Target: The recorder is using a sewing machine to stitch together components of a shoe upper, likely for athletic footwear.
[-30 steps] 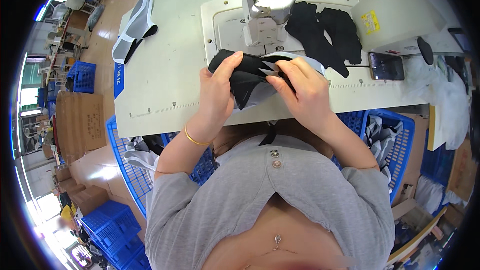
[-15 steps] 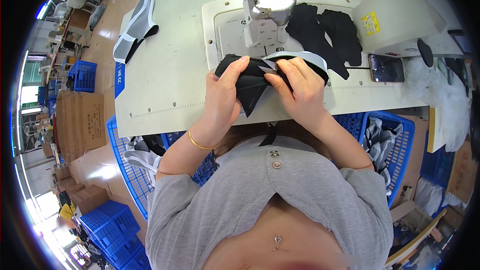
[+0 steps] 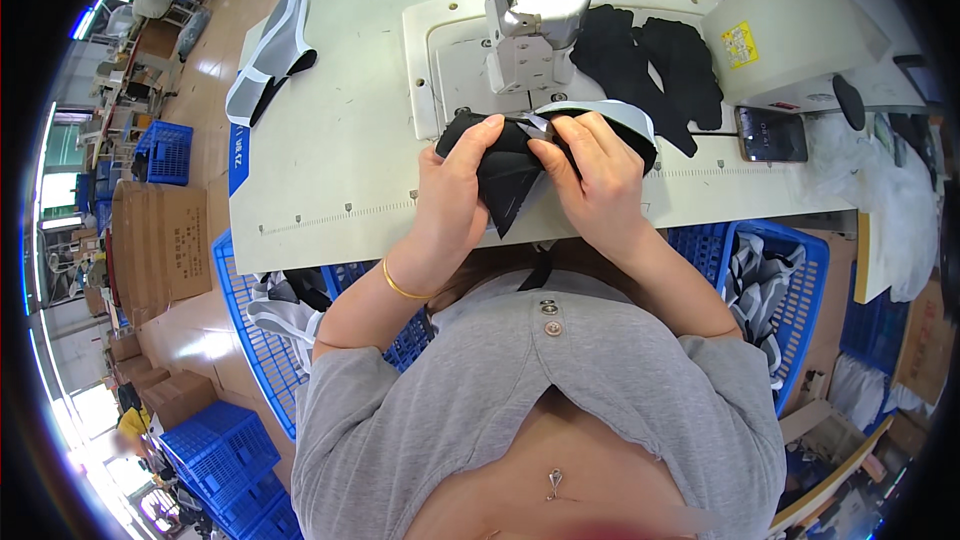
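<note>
My left hand (image 3: 452,185) is closed on a black fabric piece (image 3: 508,178), thumb on top, with a pointed corner hanging toward the table's front edge. Opposite it, my right hand (image 3: 600,175) is closed, thumb against fingers, around what look like small thread snips (image 3: 538,126). Their silvery blades point left at the black cloth; the handles are hidden in the hand. A pale grey-edged part of the fabric work (image 3: 610,115) curves out behind my right hand. Both hands are just in front of the sewing machine (image 3: 530,40).
Two black cut pieces (image 3: 680,70) lie right of the machine, near a phone (image 3: 772,135). A grey-and-black sewn piece (image 3: 270,55) rests on the table's (image 3: 330,160) left. Blue baskets (image 3: 800,310) of fabric stand below on both sides. Cardboard boxes (image 3: 160,250) are left.
The snips' blades, spread apart before, now look closer together at the cloth. The black fabric has turned slightly, its corner shifting a little right and down. My hands stay almost in place.
</note>
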Tool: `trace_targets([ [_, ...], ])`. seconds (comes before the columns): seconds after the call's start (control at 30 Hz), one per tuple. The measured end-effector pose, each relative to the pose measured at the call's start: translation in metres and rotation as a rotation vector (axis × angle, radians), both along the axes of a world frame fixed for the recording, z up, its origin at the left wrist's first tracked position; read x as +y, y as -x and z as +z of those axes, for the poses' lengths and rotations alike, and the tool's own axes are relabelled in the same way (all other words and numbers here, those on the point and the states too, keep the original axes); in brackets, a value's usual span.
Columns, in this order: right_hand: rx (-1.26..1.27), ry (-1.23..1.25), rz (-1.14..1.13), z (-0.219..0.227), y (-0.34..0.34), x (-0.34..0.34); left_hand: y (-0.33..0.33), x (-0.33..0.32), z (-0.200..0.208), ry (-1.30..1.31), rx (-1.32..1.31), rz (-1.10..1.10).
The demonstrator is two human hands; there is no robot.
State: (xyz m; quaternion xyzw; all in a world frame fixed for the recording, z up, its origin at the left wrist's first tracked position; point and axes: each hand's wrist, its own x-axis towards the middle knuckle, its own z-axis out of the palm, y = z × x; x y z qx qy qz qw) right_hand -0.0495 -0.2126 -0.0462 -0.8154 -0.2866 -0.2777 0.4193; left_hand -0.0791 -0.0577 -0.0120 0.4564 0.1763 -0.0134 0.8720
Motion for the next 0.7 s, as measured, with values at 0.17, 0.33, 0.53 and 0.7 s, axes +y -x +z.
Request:
trace_targets([
  [0.17, -0.034, 0.019, -0.039, 0.0, 0.001, 0.001, 0.005, -0.004, -0.002, 0.008, -0.014, 0.005],
  [0.33, 0.009, -0.03, -0.025, -0.002, 0.003, -0.004, 0.011, -0.004, -0.008, -0.064, -0.131, -0.061],
  [0.53, 0.499, -0.369, 0.182, 0.028, 0.014, -0.019, 0.003, 0.014, -0.01, -1.196, -0.837, 0.147],
  [0.7, 0.421, -0.242, 0.2, 0.028, 0.013, -0.015, 0.002, 0.02, -0.008, -1.598, -1.162, 0.208],
])
